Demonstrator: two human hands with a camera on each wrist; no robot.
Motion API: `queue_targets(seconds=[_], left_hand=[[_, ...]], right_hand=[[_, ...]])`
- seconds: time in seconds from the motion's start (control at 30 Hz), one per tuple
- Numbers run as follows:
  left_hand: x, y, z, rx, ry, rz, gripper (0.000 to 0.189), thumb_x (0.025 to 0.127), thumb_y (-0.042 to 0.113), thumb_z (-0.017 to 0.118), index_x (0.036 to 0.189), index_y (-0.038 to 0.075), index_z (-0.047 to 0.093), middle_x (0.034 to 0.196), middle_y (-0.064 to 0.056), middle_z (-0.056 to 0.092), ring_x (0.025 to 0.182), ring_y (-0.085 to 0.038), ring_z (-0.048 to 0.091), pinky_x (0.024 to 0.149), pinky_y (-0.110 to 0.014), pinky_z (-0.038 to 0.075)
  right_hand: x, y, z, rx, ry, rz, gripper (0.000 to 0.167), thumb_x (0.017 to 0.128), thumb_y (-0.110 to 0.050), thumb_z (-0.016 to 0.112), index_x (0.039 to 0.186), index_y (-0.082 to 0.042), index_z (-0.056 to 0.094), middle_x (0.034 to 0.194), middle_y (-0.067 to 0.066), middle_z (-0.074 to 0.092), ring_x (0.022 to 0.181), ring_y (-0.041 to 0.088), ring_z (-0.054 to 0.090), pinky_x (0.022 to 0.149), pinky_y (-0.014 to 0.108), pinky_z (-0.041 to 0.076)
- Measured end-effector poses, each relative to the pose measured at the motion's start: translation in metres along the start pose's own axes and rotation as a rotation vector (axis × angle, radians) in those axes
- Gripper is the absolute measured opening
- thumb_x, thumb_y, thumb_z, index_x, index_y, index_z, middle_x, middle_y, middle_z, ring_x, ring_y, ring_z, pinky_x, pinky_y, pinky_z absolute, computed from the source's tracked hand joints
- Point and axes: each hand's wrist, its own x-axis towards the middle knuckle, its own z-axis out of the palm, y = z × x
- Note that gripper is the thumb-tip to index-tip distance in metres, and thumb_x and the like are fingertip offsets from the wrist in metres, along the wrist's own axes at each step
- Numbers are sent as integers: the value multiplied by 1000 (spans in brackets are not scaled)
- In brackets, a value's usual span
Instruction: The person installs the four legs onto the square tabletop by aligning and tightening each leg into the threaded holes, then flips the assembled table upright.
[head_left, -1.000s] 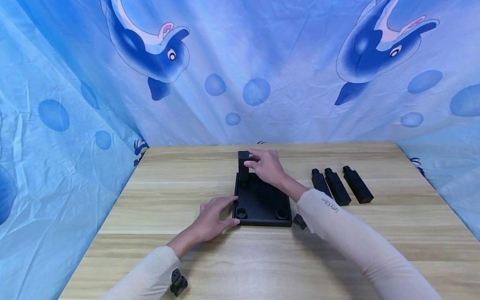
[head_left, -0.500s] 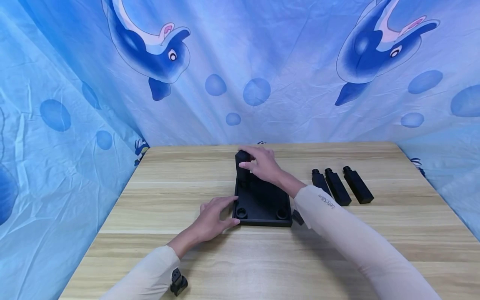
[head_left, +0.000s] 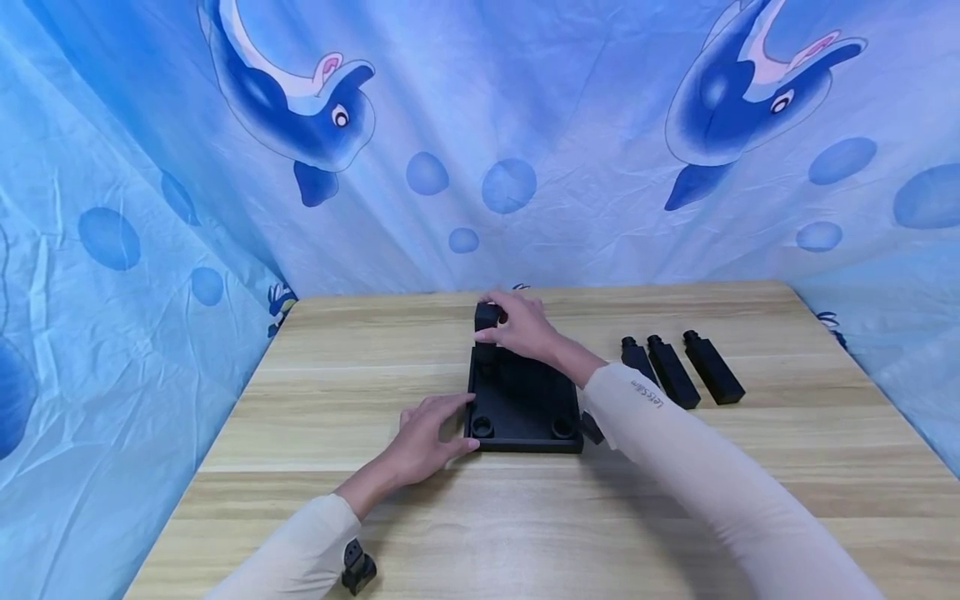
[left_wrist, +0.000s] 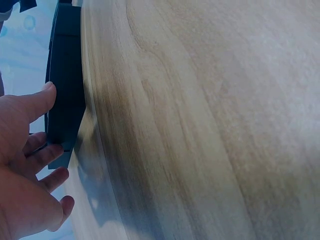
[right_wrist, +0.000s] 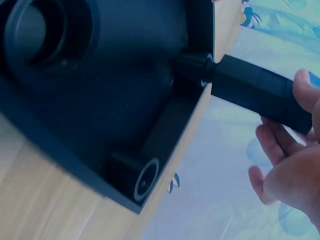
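Note:
A shallow black tray-like base [head_left: 517, 400] with round corner sockets lies on the wooden table. At its far left corner stands a black square leg [head_left: 485, 337], its narrow end in a socket in the right wrist view. My right hand [head_left: 525, 329] grips the leg's top between thumb and fingers [right_wrist: 275, 145]. My left hand [head_left: 427, 437] touches the base's left side, thumb near the front corner and index finger farther back along the rim. In the left wrist view, my left hand [left_wrist: 25, 155] has its thumb against the base's dark side [left_wrist: 67, 75], the other fingers loosely bent.
Three more black legs with threaded ends lie to the right: a left one [head_left: 637, 360], a middle one [head_left: 673, 372] and a right one [head_left: 712, 367]. My right forearm [head_left: 675, 442] passes just in front of them. A blue printed curtain [head_left: 600, 242] hangs behind the table.
My right hand has shifted round the leg's top, and the leg has turned, showing different faces. My left hand and the base stay put. The head view has shifted slightly.

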Motion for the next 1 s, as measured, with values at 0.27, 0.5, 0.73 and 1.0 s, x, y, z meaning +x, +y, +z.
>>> queue_targets(seconds=[0.27, 0.5, 0.73, 1.0], left_hand=[[0, -1, 2, 2, 7, -5, 64, 83, 31, 76, 140, 18, 51, 138, 0, 53, 129, -20, 42, 94, -47, 24], [0, 0, 2, 0, 1, -9, 63, 84, 31, 76, 140, 18, 51, 138, 0, 52, 129, -20, 42, 93, -47, 24], [0, 1, 2, -8, -5, -3, 64, 84, 31, 76, 141, 18, 50, 139, 0, 52, 130, -20, 41, 93, -47, 24], [0, 0, 2, -8, 0, -3, 64, 84, 31, 76, 141, 19, 50, 139, 0, 52, 130, -20, 41, 95, -48, 24]], right_hand=[[-3, 2, -10, 109, -108, -33, 55, 92, -19, 67, 143, -19, 48, 130, 4, 59, 107, 22, 55, 92, 42, 44], [-2, -2, -8, 90, -76, 22, 44, 92, -20, 66, 134, -15, 55, 103, 4, 64, 99, 20, 57, 86, 41, 44], [2, -3, -4, 19, -74, -19, 48, 93, -23, 66, 137, -17, 50, 99, 3, 63, 87, 17, 57, 90, 45, 34], [7, -3, 1, -80, -11, 36, 49, 83, -47, 72, 113, -13, 53, 80, 2, 54, 73, 20, 49, 79, 40, 35]])
